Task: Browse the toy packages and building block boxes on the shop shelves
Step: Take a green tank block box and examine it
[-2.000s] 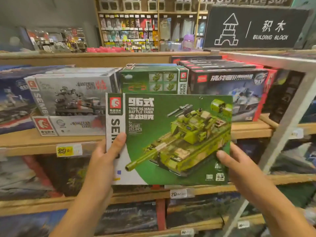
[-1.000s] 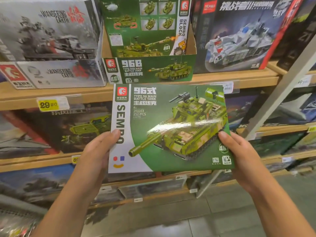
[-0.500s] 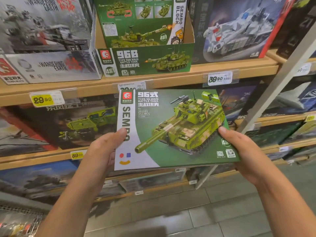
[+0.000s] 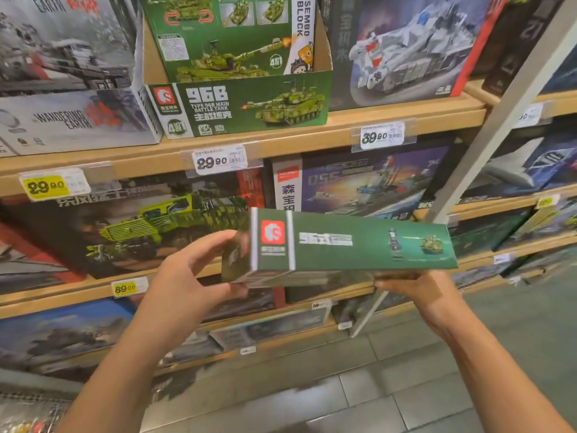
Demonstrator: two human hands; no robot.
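A green tank block box [image 4: 352, 245], narrow side up and long axis running left-right, is gripped between the left hand [image 4: 187, 276] and right hand [image 4: 421, 289], before the shelves [image 4: 281, 142].

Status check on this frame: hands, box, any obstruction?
Left hand and right hand both grip the green tank box. Box tipped, narrow edge to camera. Nothing in the way.
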